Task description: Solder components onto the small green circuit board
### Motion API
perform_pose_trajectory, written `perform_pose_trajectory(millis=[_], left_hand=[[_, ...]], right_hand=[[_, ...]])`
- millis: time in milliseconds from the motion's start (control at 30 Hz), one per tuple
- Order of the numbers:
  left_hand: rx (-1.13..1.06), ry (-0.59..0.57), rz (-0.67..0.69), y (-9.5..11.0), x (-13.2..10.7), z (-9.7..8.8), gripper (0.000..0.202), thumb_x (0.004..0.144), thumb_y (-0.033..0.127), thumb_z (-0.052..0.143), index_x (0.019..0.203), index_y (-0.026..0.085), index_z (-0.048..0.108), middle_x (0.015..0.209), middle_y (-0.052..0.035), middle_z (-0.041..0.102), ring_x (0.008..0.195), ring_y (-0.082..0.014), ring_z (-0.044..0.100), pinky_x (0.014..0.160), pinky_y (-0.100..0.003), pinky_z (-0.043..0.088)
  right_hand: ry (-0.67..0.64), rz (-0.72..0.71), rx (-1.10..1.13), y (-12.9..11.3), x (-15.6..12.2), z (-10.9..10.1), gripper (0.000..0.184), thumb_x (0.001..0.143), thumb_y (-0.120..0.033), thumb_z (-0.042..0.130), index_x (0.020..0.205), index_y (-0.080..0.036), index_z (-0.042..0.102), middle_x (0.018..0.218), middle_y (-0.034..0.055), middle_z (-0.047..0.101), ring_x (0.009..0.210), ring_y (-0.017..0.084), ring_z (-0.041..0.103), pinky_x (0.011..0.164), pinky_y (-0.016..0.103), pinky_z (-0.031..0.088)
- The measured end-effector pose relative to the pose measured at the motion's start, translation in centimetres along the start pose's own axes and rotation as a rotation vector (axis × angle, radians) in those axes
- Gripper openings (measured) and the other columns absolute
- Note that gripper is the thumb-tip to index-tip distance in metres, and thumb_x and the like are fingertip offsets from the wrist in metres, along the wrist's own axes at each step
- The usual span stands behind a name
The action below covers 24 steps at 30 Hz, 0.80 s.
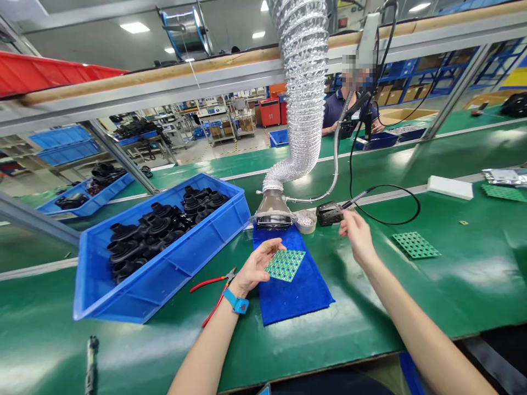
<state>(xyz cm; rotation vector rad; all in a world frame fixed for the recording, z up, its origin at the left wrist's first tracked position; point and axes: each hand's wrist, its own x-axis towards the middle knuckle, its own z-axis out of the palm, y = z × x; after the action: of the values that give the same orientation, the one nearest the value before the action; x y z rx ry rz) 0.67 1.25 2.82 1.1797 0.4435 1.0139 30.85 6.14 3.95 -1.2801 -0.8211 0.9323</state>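
My left hand [256,267] holds a green circuit board panel [286,265] by its left edge, thumb and fingers pinched on it. The panel, dotted with rows of small parts, is held above a blue cloth [294,302]. Farther right, my right hand [357,235] is raised with its fingers closed together, right beside the soldering iron [354,198]. What those fingers pinch, if anything, is too small to make out. The iron's handle slants up from a black stand [328,214]. A round tin [306,221] with shiny bits sits left of the stand.
A blue bin [164,280] full of black rubber parts [158,225] stands left. Red-handled cutters [224,280] lie beside it. A fume duct [302,99] ends in a hood [272,208]. Another board panel [415,244] and a white box [450,187] lie right. A person [335,109] sits opposite.
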Motion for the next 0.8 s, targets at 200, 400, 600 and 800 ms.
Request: perform_pose_trajectory(millis=[200, 400, 600, 800], left_hand=[[-0.046, -0.082, -0.002, 0.0, -0.2, 0.5, 0.094, 0.05, 0.045, 0.097, 0.135, 0.026, 0.062, 0.129, -0.0106, 0.061, 0.123, -0.0305, 0.055, 0.108, -0.041, 0.041], [0.027, -0.233, -0.089, 0.2, -0.9, 1.5, 0.096, 0.047, 0.038, 0.099, 0.135, 0.026, 0.062, 0.137, -0.0135, 0.061, 0.13, -0.0353, 0.054, 0.114, -0.048, 0.036], [0.052, -0.219, -0.099, -0.4, -1.2, 2.1, 0.098, 0.047, 0.039, 0.099, 0.137, 0.028, 0.06, 0.139, -0.0137, 0.06, 0.13, -0.0354, 0.055, 0.111, -0.048, 0.04], [0.094, -0.269, -0.112, -0.4, -1.2, 2.6, 0.093, 0.055, 0.039, 0.096, 0.139, 0.032, 0.058, 0.146, -0.0122, 0.056, 0.135, -0.0346, 0.052, 0.111, -0.048, 0.043]], right_hand=[[-0.684, 0.259, 0.4, 2.0, -13.2, 2.3, 0.066, 0.08, -0.069, 0.07, 0.125, -0.02, 0.067, 0.114, 0.0129, 0.073, 0.106, 0.024, 0.07, 0.098, 0.041, 0.054], [-0.842, 0.363, 0.567, 2.0, -17.0, 2.7, 0.077, 0.066, -0.065, 0.084, 0.128, -0.023, 0.065, 0.129, 0.0129, 0.069, 0.131, 0.03, 0.058, 0.118, 0.049, 0.038], [-0.759, 0.394, 0.6, 2.3, -17.9, 2.5, 0.08, 0.062, -0.058, 0.091, 0.129, -0.025, 0.063, 0.13, 0.0121, 0.07, 0.133, 0.03, 0.057, 0.12, 0.051, 0.035], [-0.753, 0.365, 0.602, 2.1, -17.9, 2.0, 0.086, 0.057, -0.056, 0.093, 0.131, -0.024, 0.061, 0.132, 0.0124, 0.069, 0.135, 0.032, 0.055, 0.121, 0.052, 0.034]])
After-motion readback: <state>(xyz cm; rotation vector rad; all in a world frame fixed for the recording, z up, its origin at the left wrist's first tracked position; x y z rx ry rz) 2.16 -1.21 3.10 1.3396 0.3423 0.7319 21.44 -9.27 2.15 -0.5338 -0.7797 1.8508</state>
